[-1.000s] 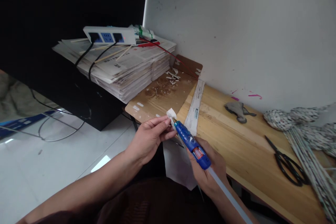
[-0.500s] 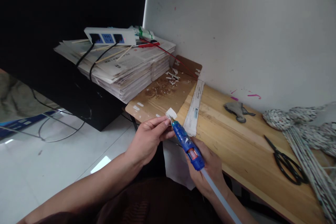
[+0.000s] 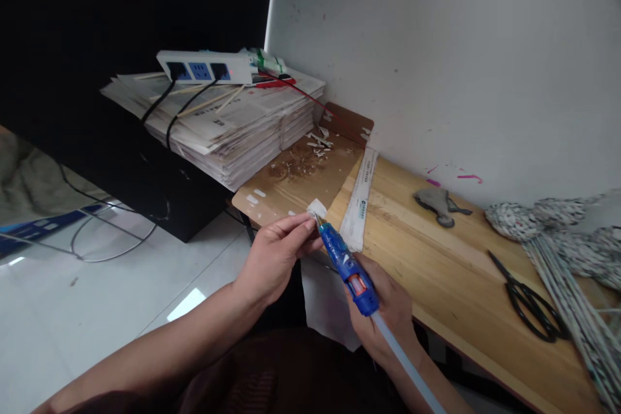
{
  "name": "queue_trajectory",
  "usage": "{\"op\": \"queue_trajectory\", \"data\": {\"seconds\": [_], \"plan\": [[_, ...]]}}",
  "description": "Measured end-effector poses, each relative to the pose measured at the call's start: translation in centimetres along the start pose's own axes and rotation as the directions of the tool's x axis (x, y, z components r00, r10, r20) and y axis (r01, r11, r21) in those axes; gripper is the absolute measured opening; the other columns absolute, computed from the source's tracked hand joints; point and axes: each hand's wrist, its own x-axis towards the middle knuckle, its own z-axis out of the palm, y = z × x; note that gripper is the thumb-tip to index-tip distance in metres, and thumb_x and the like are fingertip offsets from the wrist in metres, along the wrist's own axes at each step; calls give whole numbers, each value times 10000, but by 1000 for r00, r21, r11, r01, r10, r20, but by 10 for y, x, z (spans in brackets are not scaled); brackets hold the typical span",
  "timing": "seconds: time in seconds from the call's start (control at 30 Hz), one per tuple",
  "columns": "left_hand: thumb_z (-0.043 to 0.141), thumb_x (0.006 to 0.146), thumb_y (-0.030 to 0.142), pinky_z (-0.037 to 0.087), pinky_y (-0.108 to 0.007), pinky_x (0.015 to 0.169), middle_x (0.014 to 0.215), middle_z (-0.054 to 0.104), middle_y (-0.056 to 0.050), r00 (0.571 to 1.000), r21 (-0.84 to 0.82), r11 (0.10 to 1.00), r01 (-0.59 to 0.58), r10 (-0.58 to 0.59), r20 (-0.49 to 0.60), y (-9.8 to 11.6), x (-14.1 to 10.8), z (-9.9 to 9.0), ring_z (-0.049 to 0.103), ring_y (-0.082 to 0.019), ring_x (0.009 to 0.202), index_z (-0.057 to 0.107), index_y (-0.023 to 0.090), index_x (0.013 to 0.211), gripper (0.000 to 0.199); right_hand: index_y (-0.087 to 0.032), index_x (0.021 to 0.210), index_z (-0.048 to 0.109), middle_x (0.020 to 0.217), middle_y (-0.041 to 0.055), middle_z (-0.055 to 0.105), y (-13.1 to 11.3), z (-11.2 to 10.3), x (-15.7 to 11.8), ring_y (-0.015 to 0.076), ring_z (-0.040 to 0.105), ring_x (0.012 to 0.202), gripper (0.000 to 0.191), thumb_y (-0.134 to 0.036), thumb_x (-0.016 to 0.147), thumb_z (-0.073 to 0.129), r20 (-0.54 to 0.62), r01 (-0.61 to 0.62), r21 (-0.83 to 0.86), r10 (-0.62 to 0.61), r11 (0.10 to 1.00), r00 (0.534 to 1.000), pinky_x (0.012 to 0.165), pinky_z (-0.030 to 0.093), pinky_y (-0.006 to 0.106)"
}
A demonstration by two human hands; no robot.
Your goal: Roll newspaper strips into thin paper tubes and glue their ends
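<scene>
My left hand (image 3: 276, 252) pinches a small piece of white paper (image 3: 317, 208) between thumb and fingers, above the near edge of the table. Wrapped round the handle of a blue hot glue gun (image 3: 344, 265) is my right hand (image 3: 388, 304). The gun points up and left, its nozzle at the paper piece, close to my left fingertips. Whether the nozzle touches the paper I cannot tell. A long translucent glue stick (image 3: 405, 359) sticks out of the gun's back end. Beyond the gun lies a folded newspaper strip (image 3: 359, 204) on the wooden table (image 3: 427, 272).
At the left stands a newspaper stack (image 3: 252, 142) bearing a power strip (image 3: 204, 68) with two plugs. White scraps (image 3: 320, 142) lie on a brown board (image 3: 310, 184). Black scissors (image 3: 528, 304), a grey cloth-like item (image 3: 439, 204) and rolled-paper rods (image 3: 567, 297) are on the right.
Almost nothing differs. The paper piece and the glue gun's nozzle have shifted very slightly; both hands keep the same hold.
</scene>
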Motion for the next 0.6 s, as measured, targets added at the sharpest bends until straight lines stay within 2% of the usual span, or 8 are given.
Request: {"op": "queue_trajectory", "data": {"seconds": [0.17, 0.4, 0.6], "plan": [[744, 757, 272, 550, -302, 810, 921, 746, -91, 998, 69, 997, -46, 43, 45, -2, -3, 2, 683, -172, 837, 753, 134, 871, 179, -232, 1270, 507, 1083, 91, 696, 4, 4, -3, 253, 691, 935, 408, -232, 863, 548, 44, 25, -28, -24, 999, 999, 820, 564, 382], [780, 714, 232, 559, -230, 652, 768, 718, -25, 997, 74, 994, -75, 74, 12, -3, -1, 0, 650, -111, 676, 753, 156, 814, 128, -236, 1265, 492, 1072, 83, 703, 1, -2, -1, 238, 697, 925, 425, -207, 850, 582, -21, 38, -19, -38, 999, 999, 805, 572, 355], [785, 714, 227, 556, -222, 657, 761, 710, -20, 996, 46, 995, -90, 90, -8, -4, 2, 0, 656, -110, 682, 743, 162, 826, 137, -248, 1275, 489, 1076, 75, 702, -1, -3, -2, 237, 695, 927, 434, -223, 854, 589, -26, 23, -8, -23, 1000, 999, 805, 573, 373]]}}
